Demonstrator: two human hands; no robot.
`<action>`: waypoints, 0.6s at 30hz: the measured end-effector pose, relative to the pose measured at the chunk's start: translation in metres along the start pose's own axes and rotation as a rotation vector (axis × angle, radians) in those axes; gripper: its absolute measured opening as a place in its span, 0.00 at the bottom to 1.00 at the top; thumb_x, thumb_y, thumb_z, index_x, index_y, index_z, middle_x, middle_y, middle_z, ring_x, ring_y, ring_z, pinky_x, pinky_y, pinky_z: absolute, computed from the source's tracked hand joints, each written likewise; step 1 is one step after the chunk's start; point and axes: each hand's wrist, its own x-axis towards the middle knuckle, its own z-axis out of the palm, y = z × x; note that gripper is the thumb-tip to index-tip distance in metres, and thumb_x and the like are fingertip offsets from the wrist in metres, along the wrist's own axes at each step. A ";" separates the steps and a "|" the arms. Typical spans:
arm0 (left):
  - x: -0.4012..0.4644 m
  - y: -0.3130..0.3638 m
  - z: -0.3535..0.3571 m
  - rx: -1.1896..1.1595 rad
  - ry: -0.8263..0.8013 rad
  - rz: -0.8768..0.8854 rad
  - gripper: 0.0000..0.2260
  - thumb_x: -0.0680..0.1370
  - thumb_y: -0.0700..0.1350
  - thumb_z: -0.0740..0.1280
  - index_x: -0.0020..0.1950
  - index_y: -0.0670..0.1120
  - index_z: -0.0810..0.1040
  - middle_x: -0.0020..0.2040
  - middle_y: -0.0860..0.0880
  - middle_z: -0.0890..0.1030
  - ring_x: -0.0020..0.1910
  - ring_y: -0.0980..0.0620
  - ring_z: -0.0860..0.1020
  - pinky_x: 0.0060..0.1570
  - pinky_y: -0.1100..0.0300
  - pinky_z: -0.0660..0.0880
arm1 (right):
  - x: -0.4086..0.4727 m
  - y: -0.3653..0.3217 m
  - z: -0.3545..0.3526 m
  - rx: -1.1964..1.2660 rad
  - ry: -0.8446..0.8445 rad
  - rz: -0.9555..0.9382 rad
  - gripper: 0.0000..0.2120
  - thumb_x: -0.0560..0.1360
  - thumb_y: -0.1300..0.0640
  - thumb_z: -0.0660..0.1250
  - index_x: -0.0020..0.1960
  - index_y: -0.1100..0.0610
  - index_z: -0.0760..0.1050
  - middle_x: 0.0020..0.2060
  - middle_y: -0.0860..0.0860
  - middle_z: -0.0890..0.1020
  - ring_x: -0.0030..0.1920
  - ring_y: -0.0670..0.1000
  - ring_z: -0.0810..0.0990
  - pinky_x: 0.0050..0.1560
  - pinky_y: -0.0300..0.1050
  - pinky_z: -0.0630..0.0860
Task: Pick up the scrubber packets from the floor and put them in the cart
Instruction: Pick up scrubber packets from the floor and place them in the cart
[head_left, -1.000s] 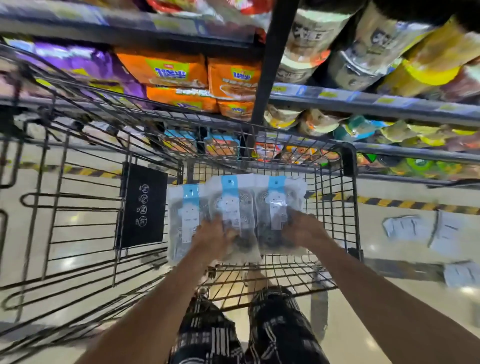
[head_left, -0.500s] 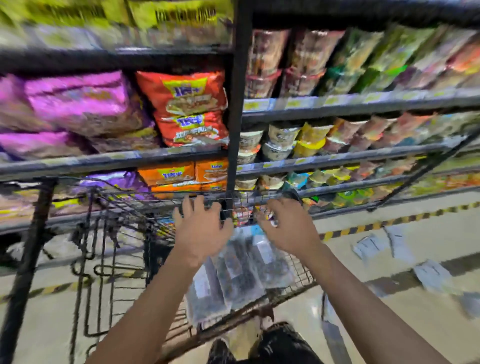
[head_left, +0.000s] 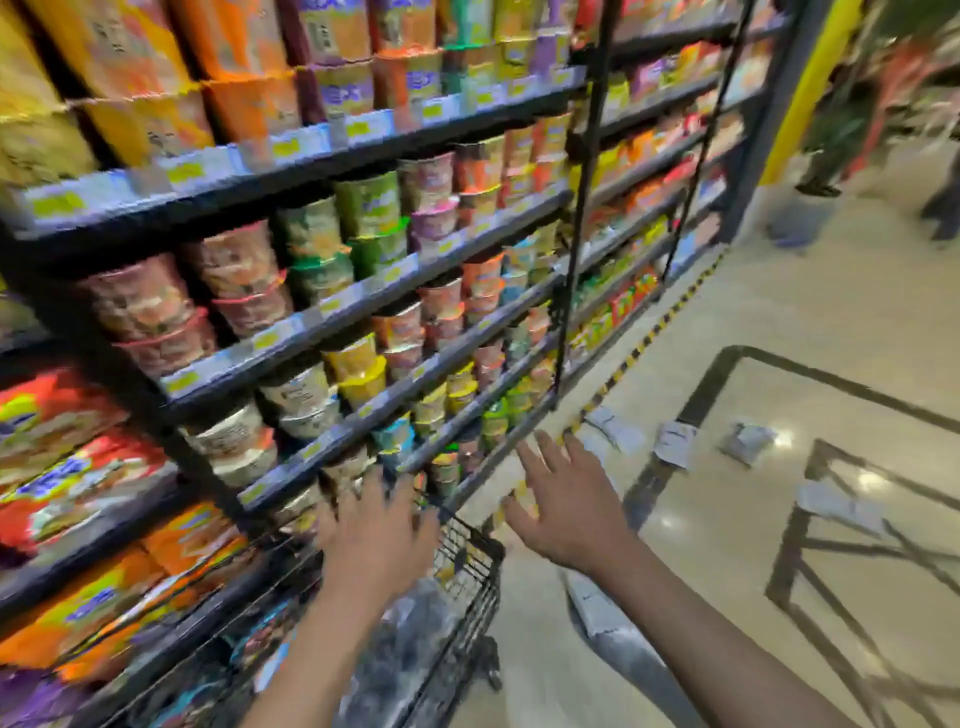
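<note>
Glossy floor (head_left: 779, 322) right of the cart (head_left: 467, 561) — scrubber packets (head_left: 675, 444) lie scattered, orientation blurred; left hand (head_left: 376, 525) and right hand (head_left: 566, 499) spread, empty.

Bright, heavily motion-blurred view; glare on floor (head_left: 779, 441), perhaps from overhead lights.

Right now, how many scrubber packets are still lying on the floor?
5, maybe more hidden: one by the striped tape, one on the dark line, one beyond it, one farther right, one under the right arm.
</note>
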 end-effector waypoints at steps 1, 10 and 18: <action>0.011 0.033 -0.001 0.013 0.002 0.049 0.29 0.74 0.62 0.56 0.63 0.48 0.83 0.65 0.37 0.81 0.66 0.28 0.76 0.61 0.27 0.70 | -0.012 0.030 -0.006 -0.010 -0.001 0.056 0.43 0.74 0.31 0.41 0.83 0.51 0.51 0.82 0.57 0.55 0.80 0.65 0.54 0.78 0.63 0.57; 0.035 0.354 0.010 0.100 0.041 0.542 0.31 0.76 0.65 0.52 0.72 0.52 0.77 0.70 0.39 0.77 0.69 0.31 0.73 0.66 0.28 0.67 | -0.162 0.297 -0.044 -0.149 0.047 0.525 0.41 0.74 0.31 0.52 0.77 0.57 0.68 0.75 0.62 0.70 0.71 0.73 0.69 0.67 0.72 0.68; 0.036 0.504 0.052 0.102 -0.101 0.699 0.29 0.75 0.63 0.56 0.65 0.48 0.83 0.63 0.38 0.82 0.63 0.28 0.78 0.60 0.25 0.69 | -0.217 0.434 -0.043 0.021 0.063 0.864 0.47 0.71 0.27 0.43 0.79 0.56 0.64 0.77 0.60 0.67 0.75 0.68 0.66 0.70 0.66 0.68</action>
